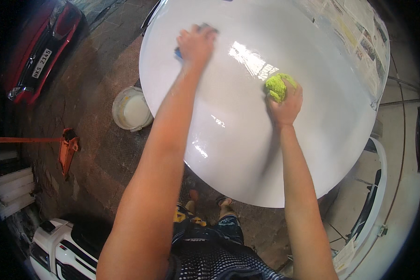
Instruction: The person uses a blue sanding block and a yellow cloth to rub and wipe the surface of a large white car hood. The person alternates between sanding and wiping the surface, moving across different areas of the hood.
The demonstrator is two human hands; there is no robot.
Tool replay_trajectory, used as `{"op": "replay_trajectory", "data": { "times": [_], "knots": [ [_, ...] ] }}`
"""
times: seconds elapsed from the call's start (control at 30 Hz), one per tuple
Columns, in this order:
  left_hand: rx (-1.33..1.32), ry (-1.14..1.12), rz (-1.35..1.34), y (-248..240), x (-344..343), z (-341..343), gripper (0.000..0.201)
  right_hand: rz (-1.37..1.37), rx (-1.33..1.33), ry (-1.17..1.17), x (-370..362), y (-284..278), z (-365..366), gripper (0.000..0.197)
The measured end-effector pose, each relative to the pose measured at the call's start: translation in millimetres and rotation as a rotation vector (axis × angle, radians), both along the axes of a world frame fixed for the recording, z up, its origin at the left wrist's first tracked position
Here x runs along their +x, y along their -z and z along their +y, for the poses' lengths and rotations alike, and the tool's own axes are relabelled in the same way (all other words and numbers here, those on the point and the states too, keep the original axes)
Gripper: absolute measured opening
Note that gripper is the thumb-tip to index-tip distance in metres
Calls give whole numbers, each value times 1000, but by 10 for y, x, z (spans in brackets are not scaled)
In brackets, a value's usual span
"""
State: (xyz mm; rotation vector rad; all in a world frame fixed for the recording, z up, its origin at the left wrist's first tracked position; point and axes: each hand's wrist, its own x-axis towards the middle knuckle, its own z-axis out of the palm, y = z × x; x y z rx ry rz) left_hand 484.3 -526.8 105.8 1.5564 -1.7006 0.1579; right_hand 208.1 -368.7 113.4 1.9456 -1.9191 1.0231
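Observation:
A glossy white car panel [238, 135], probably a hood, spreads out in front of me. My left hand [197, 45] presses down near its far left part, slightly blurred, fingers curved over a small pad [178, 52]. Only a blue edge and a dark end of that pad show; the rest is under my palm. Farther right, my right hand [287, 103] grips a bunched lime-green microfiber cloth [276, 87] with a nubby texture. This cloth rests on the white surface, close to a bright patch of reflected light.
Newspaper masking [359, 42] covers the panel's far right side. Left of the panel, a bucket [134, 109] of whitish liquid stands on the floor, with an orange floor jack [67, 151] beyond. A red car rear [42, 51] is far left; a white bumper [60, 252] lies near left.

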Motion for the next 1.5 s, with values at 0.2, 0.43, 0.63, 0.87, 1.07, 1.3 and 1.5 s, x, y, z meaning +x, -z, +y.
{"op": "replay_trajectory", "data": {
  "times": [0.2, 0.43, 0.63, 0.87, 1.07, 1.3, 1.5],
  "knots": [
    [-95, 375, -194, 373, -632, 1863, 40, 94, -23, 2, -263, 62, 46, 70],
    [-128, -343, 40, 496, 1134, 998, 29, 47, -32, -31, 1, 15, -42, 68],
    [-14, 393, -44, 919, -21, 3244, 24, 91, -49, -27, -167, -5, 11, 63],
    [132, -268, 50, 896, 1398, 1856, 30, 89, -53, -30, -48, 43, -22, 62],
    [136, 91, 117, 1122, 5, 3753, 38, 127, -58, -16, -203, 30, 13, 58],
    [81, -244, 148, 1021, 1269, 2382, 33, 148, -79, -3, -129, 53, -58, 60],
    [113, 196, 83, 1199, -358, 4601, 41, 165, -100, -34, -261, 67, -67, 61]
  ]
}}
